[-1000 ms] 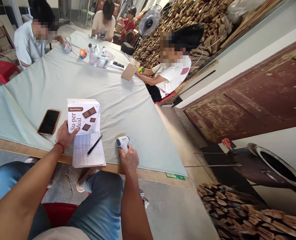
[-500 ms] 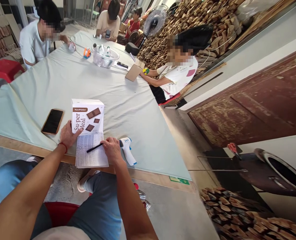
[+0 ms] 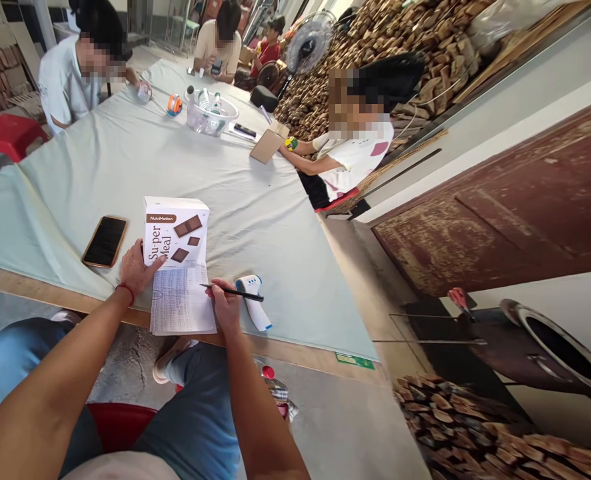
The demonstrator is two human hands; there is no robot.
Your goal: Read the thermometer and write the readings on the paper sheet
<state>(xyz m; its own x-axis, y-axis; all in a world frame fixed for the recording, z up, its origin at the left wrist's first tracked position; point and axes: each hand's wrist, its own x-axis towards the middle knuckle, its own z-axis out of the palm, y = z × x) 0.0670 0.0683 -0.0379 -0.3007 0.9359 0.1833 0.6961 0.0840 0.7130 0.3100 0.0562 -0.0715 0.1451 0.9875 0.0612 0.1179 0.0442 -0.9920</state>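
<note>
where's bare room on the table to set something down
Widest bare cloth: between the white box and the basket. Another patch runs right of the thermometer to the cloth's edge. Crowded: around the notebook, with left hand, right hand, pen and thermometer close.

A wooden-edged table (image 3: 310,353) is draped with a wrinkled, pale cloth (image 3: 255,200), where a smartphone (image 3: 105,241), handwritten sheets (image 3: 180,307), an infrared thermometer (image 3: 258,316), an orange roll (image 3: 174,105) and a plastic basin (image 3: 228,119) are placed.
</note>
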